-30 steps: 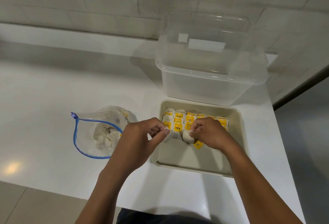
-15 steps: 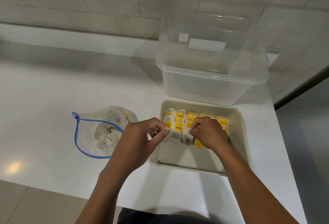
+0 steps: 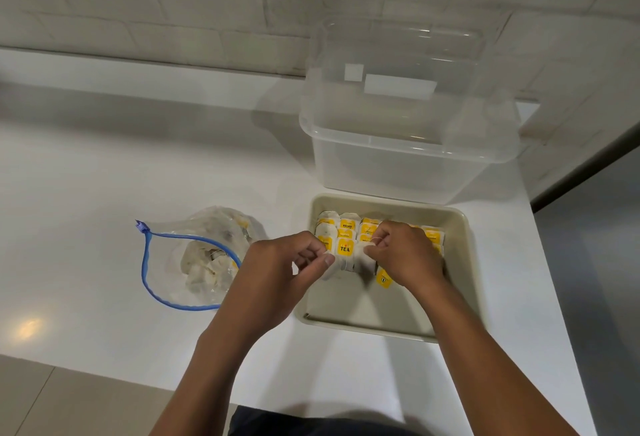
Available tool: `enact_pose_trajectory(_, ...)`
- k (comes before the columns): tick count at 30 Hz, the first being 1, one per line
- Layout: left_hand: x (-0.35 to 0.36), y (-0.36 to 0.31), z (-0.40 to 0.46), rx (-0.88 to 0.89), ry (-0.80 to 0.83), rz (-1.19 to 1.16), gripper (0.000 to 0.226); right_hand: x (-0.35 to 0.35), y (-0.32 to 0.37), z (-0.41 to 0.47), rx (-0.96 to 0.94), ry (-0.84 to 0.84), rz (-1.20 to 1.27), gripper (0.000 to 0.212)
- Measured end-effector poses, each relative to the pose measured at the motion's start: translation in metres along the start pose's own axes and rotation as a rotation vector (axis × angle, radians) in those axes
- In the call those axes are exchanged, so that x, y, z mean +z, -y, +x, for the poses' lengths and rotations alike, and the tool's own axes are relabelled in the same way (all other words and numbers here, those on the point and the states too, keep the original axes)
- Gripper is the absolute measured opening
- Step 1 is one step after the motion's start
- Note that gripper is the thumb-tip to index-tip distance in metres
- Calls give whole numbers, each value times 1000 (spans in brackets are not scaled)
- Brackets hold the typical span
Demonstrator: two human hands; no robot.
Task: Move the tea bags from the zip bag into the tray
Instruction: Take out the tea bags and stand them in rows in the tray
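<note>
Bare curled hands (image 3: 403,255) over tray (image 3: 464,262)

One tray (image 3: 388,326), one zip bag (image 3: 166,262), one tub (image 3: 398,172)

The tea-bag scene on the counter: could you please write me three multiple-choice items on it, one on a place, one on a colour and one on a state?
1. Where does the zip bag lie relative to the tray?
A. to its left on the counter
B. inside it
C. behind it by the wall

2. What colour is the zip bag's seal?
A. red
B. blue
C. green

3. In what state is the clear plastic box behind the tray?
A. packed with tea bags
B. shut with a lid
C. open and holding no tea bags

Answers:
1. A, the bag rests on the white counter left of the tray, beside the left hand.
2. B, a blue strip runs round the bag's mouth.
3. C, no lid covers it; the tea bags sit in the tray, where the right hand works.
</note>
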State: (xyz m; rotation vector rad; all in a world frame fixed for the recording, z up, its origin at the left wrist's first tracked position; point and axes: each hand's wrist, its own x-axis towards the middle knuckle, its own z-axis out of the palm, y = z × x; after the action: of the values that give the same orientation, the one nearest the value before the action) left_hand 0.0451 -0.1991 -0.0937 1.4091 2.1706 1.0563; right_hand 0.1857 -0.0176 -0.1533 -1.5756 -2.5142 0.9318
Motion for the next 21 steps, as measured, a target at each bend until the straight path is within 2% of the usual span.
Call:
enact_pose_trajectory(4,3,-2,5,37,28,21,12,-18,-5,-9,0,-98,40,8)
enact_pose_trajectory(7,7,-6,12,63,74,42,11,-34,-11,-22,-42,-115,264,5)
enact_pose_trajectory(10,15,-11,25,66,188,74,9,-53,-13,-38,-186,137,486,21)
enact_pose_trajectory(12,24,-15,35,81,278,61,9,-60,-14,-45,-252,336,449,29)
enact_pose_trajectory(14,33,-20,43,111,336,39,8,-60,-16,-49,-277,401,406,26)
enact_pose_trajectory(18,50,-28,49,125,376,28,12,-55,-21,-51,-218,227,391,11)
enact_pose_trajectory(21,56,-23,47,80,268,64,31,-50,-32,-47,-161,145,267,13)
